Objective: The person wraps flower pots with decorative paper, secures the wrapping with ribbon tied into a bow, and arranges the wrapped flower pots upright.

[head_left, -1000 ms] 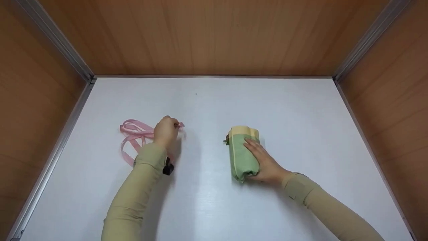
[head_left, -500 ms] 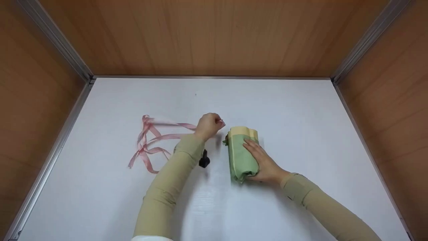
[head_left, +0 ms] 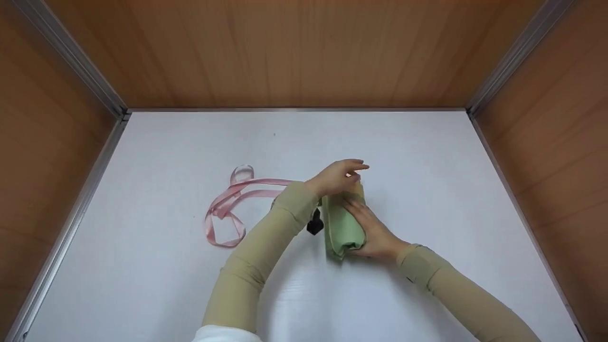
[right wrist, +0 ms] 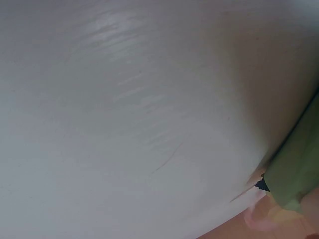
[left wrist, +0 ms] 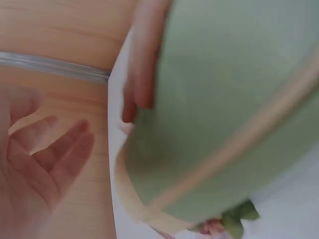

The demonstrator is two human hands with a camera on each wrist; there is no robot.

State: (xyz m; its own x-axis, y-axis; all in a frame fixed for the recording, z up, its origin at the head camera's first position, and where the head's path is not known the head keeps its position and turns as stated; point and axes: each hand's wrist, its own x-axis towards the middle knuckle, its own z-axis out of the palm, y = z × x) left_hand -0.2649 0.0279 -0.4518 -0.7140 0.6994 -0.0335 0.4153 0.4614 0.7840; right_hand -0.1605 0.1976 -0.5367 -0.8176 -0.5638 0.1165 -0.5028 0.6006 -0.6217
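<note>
A green rolled bundle with a cream band at its far end (head_left: 344, 225) lies on the white table. Its material looks like cloth or soft wrapping. My right hand (head_left: 377, 235) holds it from the right, fingers along its upper side and thumb near its front end. My left hand (head_left: 335, 178) is over the far end, its fingers (left wrist: 65, 149) spread and loosely bent, with nothing seen between them. A pink ribbon (head_left: 223, 209) lies in loops to the left; two strands run under my left forearm. A small flower with green leaves (left wrist: 239, 219) shows at the bundle's left side.
The white table (head_left: 418, 156) is bounded by wooden panels (head_left: 294, 57) at the back and both sides, with metal edging. A black piece (head_left: 314, 222) hangs below my left wrist.
My left hand has moved right, drawing the pink ribbon along, and now reaches over the bundle with its fingers spread. The right hand has stayed in place on the bundle.
</note>
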